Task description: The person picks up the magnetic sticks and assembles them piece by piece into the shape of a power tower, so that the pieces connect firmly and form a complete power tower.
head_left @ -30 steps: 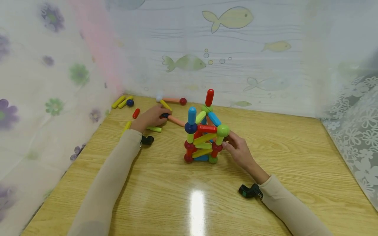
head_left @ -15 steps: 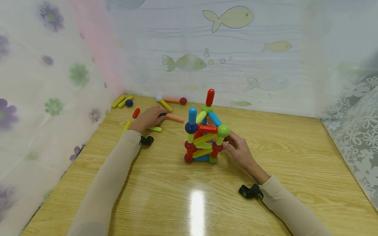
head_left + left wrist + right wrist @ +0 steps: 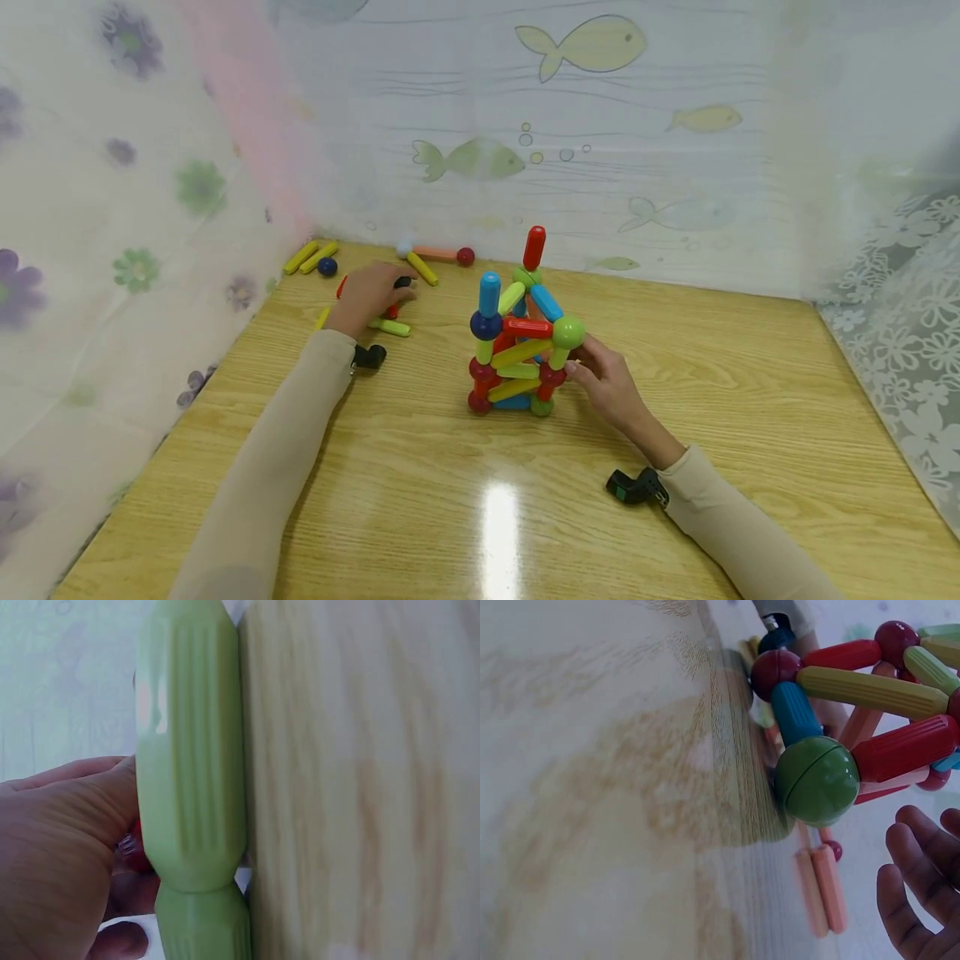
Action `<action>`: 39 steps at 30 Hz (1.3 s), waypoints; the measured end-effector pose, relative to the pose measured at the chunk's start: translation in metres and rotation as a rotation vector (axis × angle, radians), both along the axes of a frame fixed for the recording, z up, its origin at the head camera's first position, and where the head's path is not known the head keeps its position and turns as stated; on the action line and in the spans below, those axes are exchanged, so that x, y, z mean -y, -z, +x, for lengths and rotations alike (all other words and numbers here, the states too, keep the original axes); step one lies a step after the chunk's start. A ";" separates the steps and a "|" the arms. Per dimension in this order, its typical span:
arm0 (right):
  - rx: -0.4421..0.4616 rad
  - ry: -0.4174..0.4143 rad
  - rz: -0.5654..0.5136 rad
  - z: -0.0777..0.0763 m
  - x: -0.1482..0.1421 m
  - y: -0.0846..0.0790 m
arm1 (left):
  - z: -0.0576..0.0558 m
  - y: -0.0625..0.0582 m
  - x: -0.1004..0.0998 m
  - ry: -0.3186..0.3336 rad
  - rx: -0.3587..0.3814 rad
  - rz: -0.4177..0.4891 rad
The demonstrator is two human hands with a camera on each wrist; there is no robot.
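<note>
A tower of magnetic sticks and balls point(image 3: 523, 327) stands upright on the table, with a blue stick point(image 3: 489, 293) and a red stick point(image 3: 535, 247) pointing up from its top. At its right side my right hand point(image 3: 617, 390) holds a corner, thumb in front and forefinger partly hidden behind; the other fingers point(image 3: 907, 900) are spread apart from it in the right wrist view. At the left, my left hand point(image 3: 369, 298) pinches a dark ball point(image 3: 402, 282). A red piece point(image 3: 392, 311) shows beneath that hand. Close to the left wrist camera is a light green stick point(image 3: 191, 750).
Yellow sticks point(image 3: 302, 257) and a dark blue ball point(image 3: 327, 267) lie in the far left corner. Near the back wall lies an orange stick point(image 3: 435, 253) between a white ball point(image 3: 405, 249) and a red ball point(image 3: 466, 257), with a yellow stick point(image 3: 422, 269) beside it.
My left hand has lifted the dark ball with its orange stick and drawn back leftward; the orange stick no longer shows. The red piece has come into view. My right hand stays put.
</note>
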State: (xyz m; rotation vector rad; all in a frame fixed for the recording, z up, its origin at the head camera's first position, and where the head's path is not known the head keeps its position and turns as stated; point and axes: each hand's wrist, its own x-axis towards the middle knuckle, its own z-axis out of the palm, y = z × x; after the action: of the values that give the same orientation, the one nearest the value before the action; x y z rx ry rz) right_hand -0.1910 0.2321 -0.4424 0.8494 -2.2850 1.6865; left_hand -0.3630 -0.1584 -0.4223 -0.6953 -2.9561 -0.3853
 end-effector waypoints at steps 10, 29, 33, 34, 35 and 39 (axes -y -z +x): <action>0.011 -0.009 -0.002 0.001 -0.001 0.001 | 0.004 -0.013 -0.002 -0.007 -0.047 0.118; 0.026 -0.049 -0.019 -0.001 0.000 -0.001 | 0.066 -0.145 -0.105 0.494 0.072 1.102; 0.017 -0.046 -0.015 -0.001 0.001 0.000 | 0.075 -0.157 -0.118 0.542 0.077 1.129; 0.013 -0.042 -0.013 -0.001 0.001 -0.001 | 0.077 -0.159 -0.120 0.555 0.079 1.130; 0.010 -0.037 -0.012 -0.001 0.000 -0.001 | 0.078 -0.161 -0.122 0.566 0.081 1.127; 0.010 -0.029 -0.009 0.000 0.000 -0.001 | 0.080 -0.162 -0.127 0.602 0.102 1.102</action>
State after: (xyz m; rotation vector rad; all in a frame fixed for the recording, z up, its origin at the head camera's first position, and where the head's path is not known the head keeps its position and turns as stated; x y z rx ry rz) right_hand -0.1911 0.2323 -0.4416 0.8787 -2.2807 1.7159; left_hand -0.2833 -0.0316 -0.2604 -1.2906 -1.9672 -1.8707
